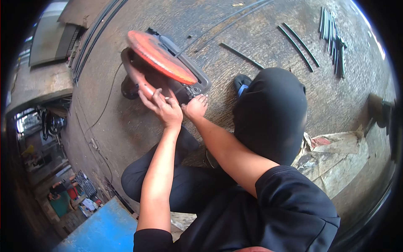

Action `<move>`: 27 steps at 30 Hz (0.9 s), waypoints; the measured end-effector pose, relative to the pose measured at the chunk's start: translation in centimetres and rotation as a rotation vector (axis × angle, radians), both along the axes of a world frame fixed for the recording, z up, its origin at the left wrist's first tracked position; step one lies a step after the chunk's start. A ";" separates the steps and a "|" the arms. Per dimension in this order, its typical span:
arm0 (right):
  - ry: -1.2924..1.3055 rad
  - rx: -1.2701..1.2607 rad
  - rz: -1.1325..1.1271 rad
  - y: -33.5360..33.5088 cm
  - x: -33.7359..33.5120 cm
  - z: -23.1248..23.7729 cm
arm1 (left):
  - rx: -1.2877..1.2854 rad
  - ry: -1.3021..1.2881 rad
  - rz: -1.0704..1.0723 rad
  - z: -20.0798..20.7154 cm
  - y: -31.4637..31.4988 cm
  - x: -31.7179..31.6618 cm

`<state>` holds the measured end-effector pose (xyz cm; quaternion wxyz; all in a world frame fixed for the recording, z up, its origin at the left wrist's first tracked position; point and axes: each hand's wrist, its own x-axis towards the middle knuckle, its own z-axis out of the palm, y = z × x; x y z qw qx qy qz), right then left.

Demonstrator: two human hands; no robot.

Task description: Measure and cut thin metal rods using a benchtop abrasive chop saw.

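An orange-red cut-off saw [161, 56] with a large round blade guard and a dark grey base sits on the floor in front of me. My left hand [166, 110] is closed on its orange curved handle [145, 86], fingers apart along the underside. Close beside it, my right hand [196, 107] curls its fingers at the dark metal clamp [192, 90] at the near end of the base. What lies under those fingers is hidden. Long thin rods [222, 29] run from the far side up to the saw.
A short dark rod [241, 55] lies right of the saw, two more rods [299, 46] further right, then a bundle of rods [332, 38]. Long rods [96, 38] stretch along the left. A cable [107, 94] trails there. A crumpled sheet [336, 159] and blue surface [100, 229] are nearer.
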<state>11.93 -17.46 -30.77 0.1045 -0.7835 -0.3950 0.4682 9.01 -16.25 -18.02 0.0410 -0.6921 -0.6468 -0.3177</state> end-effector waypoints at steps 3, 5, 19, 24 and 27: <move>0.030 -0.028 0.015 1.2 -0.3 -1.7 | -0.084 -0.392 0.038 0.9 0.7 -0.6; 0.095 -0.073 -0.008 1.9 -0.4 -2.8 | -0.111 -0.713 0.222 1.3 2.0 -1.1; 0.801 -0.529 -0.180 2.8 0.0 -11.1 | -0.112 -0.836 0.264 1.2 2.6 -2.1; 0.861 -0.433 -0.016 3.5 2.0 -13.7 | -0.021 -0.926 0.182 0.3 3.0 -2.4; 0.987 -0.483 0.089 4.0 3.5 -13.3 | -0.025 -0.920 0.186 -0.2 3.1 -2.4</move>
